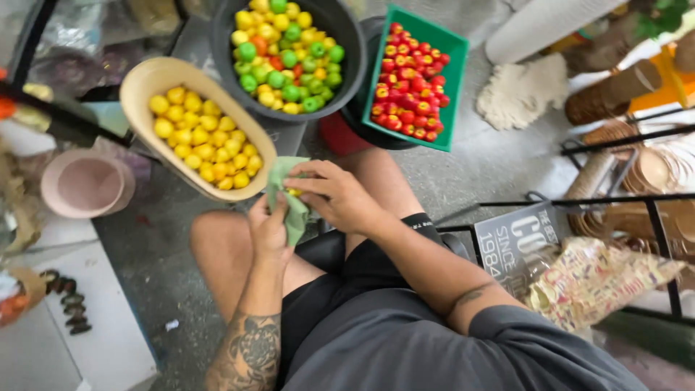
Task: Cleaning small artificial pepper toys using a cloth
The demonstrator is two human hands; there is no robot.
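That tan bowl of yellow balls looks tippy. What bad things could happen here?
The tan oval bowl sits tilted beside the left hand; a bump might spill its yellow balls. The small yellow piece could slip from the green cloth that the right hand also grips, and roll across the floor.

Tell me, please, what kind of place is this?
Probably a small craft workshop or stall, worked on the concrete floor. Containers of tiny fruit-like pieces stand sorted by colour: a beige bowl of yellow ones, a green tray of red ones. Stacked baskets fill a rack.
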